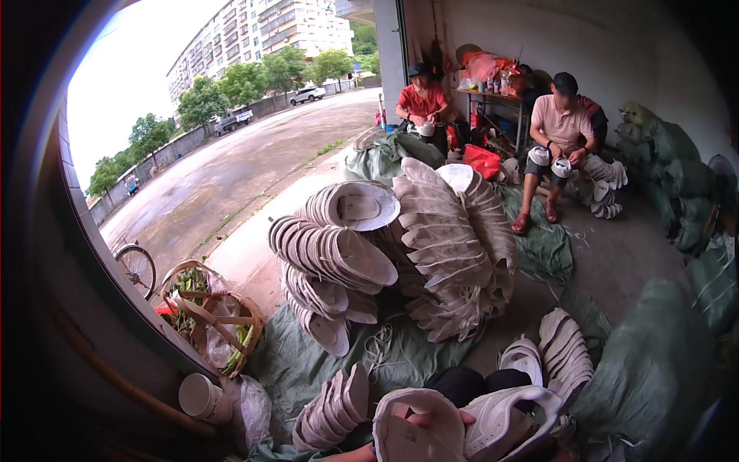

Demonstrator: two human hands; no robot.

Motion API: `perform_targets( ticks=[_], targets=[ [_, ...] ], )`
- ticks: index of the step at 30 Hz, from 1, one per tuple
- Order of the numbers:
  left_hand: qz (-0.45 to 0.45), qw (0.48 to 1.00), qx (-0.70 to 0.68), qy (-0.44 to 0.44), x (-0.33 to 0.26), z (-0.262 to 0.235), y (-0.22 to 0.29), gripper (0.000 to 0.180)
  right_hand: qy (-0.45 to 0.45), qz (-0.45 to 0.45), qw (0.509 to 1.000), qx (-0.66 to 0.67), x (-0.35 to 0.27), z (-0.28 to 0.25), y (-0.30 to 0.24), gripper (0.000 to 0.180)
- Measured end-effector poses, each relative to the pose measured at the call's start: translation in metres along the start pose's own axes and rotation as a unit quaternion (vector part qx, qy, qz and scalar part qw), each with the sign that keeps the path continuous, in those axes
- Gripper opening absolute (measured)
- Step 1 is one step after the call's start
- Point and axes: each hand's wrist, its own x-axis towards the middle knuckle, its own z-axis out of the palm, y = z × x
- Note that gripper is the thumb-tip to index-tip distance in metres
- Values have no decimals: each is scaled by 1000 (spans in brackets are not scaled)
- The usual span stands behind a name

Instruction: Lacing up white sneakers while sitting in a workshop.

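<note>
At the lower edge, my left forearm goes behind a white shoe upper that stands upright with its inside showing. The fingers of my left hand show in the gap between it and a second white upper, closed round the edge. This second upper has perforations and a dark opening. Most of the hand is hidden behind the uppers. I cannot make out my right hand. To the left leans a nested row of uppers; another row stands to the right, beside a single upper.
Large stacks of uppers rise ahead on a green sheet. A wicker basket of greens and a white bucket stand left. Green sacks lie right. Two seated people handle uppers by a table.
</note>
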Motion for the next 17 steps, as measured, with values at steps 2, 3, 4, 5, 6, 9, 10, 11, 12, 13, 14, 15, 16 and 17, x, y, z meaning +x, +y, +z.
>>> perform_targets(
  ticks=[2,3,4,5,6,9,10,11,12,13,14,15,16,17],
  targets=[
    [-5,1000,10,3,-1,-1,-1,44,30,-31,997,-63,-5,7,2,21],
    [-8,1000,14,4,-3,-1,-2,45,45,-46,993,-94,-8,10,3,21],
    [-11,1000,18,5,-4,-1,-4,46,60,-60,988,-126,-12,12,5,20],
    [-11,1000,24,7,-5,-2,-3,47,73,-78,982,-157,-11,14,5,20],
    [-11,999,30,9,-5,-3,-2,47,87,-95,974,-188,-11,16,6,20],
    [-16,999,45,16,-9,-4,-2,49,125,-144,941,-278,-13,19,9,19],
    [-20,998,50,16,-12,-5,-3,50,139,-156,928,-308,-15,20,10,19],
    [-25,998,54,18,-14,-7,-3,51,152,-169,914,-337,-17,22,11,19],
    [-29,998,57,19,-17,-9,-4,51,67,-186,924,-327,-2,-15,23,19],
    [-32,997,65,22,-19,-8,-3,52,-19,-206,927,-313,21,-72,42,20],
    [-34,997,71,16,-17,-9,-4,53,-63,-74,990,98,27,-111,62,20],
    [-35,996,77,12,-14,-10,-3,54,-97,69,863,492,28,-145,85,20],
    [-37,996,81,6,-8,-14,-3,54,-37,67,845,530,25,-174,104,25],
    [-29,995,91,13,-23,-3,3,55,7,65,822,566,16,-191,119,34]
  ],
)
